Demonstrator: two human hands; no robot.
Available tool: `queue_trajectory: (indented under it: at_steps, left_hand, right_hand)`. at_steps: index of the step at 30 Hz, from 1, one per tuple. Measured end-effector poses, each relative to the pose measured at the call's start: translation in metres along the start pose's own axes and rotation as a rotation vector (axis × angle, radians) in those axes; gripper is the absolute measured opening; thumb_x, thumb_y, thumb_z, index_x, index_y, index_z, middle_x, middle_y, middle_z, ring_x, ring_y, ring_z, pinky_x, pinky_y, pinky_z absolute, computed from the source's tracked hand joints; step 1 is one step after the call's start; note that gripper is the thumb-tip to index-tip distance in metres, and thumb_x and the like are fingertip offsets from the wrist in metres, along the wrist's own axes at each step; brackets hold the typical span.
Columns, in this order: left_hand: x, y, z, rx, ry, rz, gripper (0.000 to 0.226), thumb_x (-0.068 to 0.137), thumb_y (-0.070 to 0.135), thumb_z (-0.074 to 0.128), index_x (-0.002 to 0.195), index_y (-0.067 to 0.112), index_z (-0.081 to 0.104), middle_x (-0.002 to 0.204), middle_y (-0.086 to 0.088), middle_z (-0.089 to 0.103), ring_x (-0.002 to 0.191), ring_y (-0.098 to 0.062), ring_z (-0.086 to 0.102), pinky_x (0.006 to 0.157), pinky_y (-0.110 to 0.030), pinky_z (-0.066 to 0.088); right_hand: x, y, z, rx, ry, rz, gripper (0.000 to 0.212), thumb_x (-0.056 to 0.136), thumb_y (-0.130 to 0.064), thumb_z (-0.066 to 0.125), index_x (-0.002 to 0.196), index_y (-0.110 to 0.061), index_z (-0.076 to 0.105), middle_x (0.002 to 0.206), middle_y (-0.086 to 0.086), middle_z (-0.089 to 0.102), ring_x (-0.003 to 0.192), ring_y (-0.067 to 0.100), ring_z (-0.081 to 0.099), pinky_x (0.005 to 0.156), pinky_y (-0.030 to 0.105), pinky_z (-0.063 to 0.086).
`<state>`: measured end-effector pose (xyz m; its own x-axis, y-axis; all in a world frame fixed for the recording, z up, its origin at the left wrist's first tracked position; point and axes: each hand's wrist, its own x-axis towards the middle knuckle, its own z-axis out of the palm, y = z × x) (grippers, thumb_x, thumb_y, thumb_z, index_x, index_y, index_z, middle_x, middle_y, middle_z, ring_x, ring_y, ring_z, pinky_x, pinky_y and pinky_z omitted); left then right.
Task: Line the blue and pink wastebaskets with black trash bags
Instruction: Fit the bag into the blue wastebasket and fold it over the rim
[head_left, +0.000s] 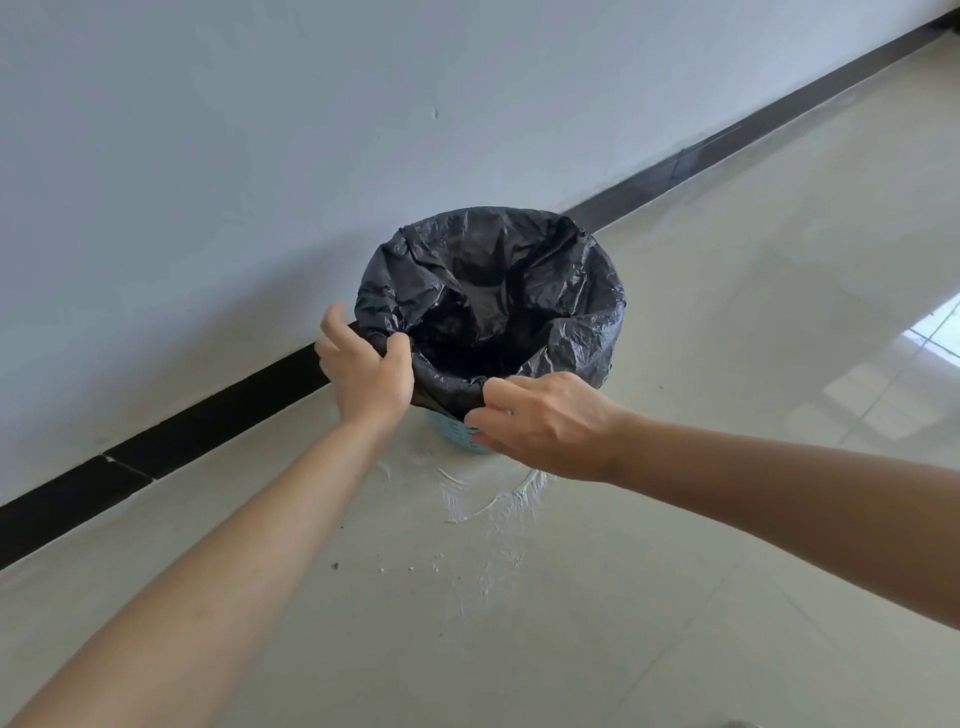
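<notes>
Both hands are pinching the black bag's (498, 291) folded edge on the near side: left hand (366, 371) at the left rim, right hand (545, 421) just below it. Blue bin (460, 434) peeks out right under the right hand, so I'd guess the edge gets tugged downward next.

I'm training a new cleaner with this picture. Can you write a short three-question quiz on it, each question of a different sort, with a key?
1. True or false: the black trash bag is already folded over the rim of the blue wastebasket.
2. Multiple choice: where do the left hand and right hand grip the bag? A) far rim, by the wall B) near rim C) bottom of the basket
3. Fill in: the white smears on the floor lie on the ____ side of the basket, toward the camera.

Key: 1 true; 2 B; 3 near
</notes>
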<state>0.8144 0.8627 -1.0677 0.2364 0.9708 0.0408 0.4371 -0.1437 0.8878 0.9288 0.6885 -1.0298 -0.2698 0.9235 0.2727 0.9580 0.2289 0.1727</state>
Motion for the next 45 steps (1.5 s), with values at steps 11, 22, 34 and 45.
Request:
queue_trajectory:
  at_steps: [11, 22, 34, 45]
  left_hand:
    - [0.033, 0.032, -0.018, 1.19, -0.618, 0.655, 0.076, 0.083, 0.068, 0.0, 0.111, 0.034, 0.062, 0.109, 0.006, 0.067, 0.122, -0.023, 0.049, 0.107, -0.068, -0.006]
    - [0.003, 0.007, -0.015, 0.692, -0.183, 1.174, 0.056, 0.096, 0.062, 0.032, 0.1, 0.018, 0.066, 0.1, 0.003, 0.069, 0.101, -0.019, 0.061, 0.11, -0.05, 0.025]
    - [0.0, 0.002, -0.009, 0.629, -0.334, 1.216, 0.066, 0.085, 0.071, 0.039, 0.087, 0.012, 0.067, 0.081, -0.001, 0.065, 0.078, -0.022, 0.06, 0.079, -0.039, 0.044]
    - [0.037, 0.028, -0.001, 0.501, -0.255, 0.222, 0.072, 0.093, 0.06, 0.035, 0.153, 0.025, 0.017, 0.162, -0.013, 0.001, 0.148, -0.028, -0.005, 0.117, -0.052, 0.007]
  right_hand:
    - [-0.002, 0.037, 0.011, 0.245, -0.25, 0.883, 0.043, 0.091, -0.037, 0.03, 0.095, -0.021, 0.07, 0.103, 0.003, 0.055, 0.113, 0.023, 0.037, 0.094, 0.04, 0.037]
    - [-0.012, 0.031, 0.027, 0.83, 0.215, 1.221, 0.063, 0.098, -0.051, 0.037, 0.152, -0.028, 0.015, 0.159, -0.001, 0.006, 0.147, 0.019, 0.011, 0.117, 0.038, 0.011]
    - [-0.003, 0.066, 0.033, 1.048, 0.119, 1.438, 0.055, 0.086, -0.036, 0.048, 0.138, -0.03, 0.031, 0.133, 0.003, 0.05, 0.109, 0.019, 0.054, 0.087, 0.035, 0.041]
    - [0.03, 0.119, 0.034, 0.657, -0.095, 1.054, 0.072, 0.087, -0.024, 0.041, 0.153, -0.037, 0.018, 0.164, 0.006, -0.007, 0.149, 0.033, -0.007, 0.117, 0.055, 0.013]
